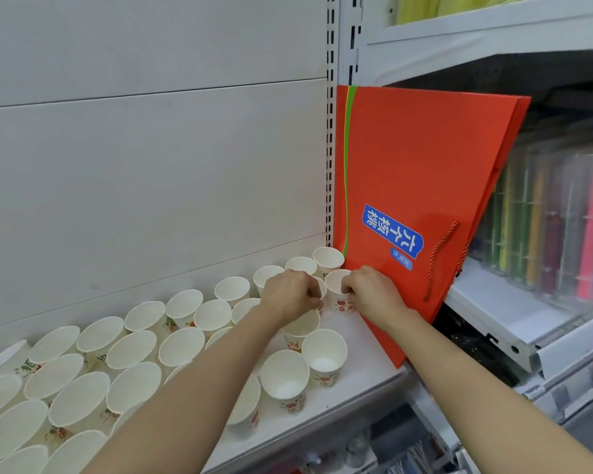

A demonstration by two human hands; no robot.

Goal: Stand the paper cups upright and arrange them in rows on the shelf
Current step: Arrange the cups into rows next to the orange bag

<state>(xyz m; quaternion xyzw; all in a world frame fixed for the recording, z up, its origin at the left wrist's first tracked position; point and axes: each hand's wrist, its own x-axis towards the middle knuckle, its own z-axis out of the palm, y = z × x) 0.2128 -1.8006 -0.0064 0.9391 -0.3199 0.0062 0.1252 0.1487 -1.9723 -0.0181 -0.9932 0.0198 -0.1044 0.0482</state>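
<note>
Right now your right hand (370, 289) pinches the rim of a paper cup (338, 292) at the shelf's (360, 367) far right end, beside an orange bag (425, 172); your left hand (290, 294) grips the neighbouring cup (320, 289). Other cups (134, 350) stand upright in rows to the left.

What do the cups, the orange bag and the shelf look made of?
Cups: thin paper, matte white inside, printed red-green motifs outside, rolled rims.
Orange bag: coated paper or card, slightly glossy; flat creased panels, twisted cord handle.
Shelf: probably painted sheet metal, smooth white; slotted uprights suggest steel racking.
</note>
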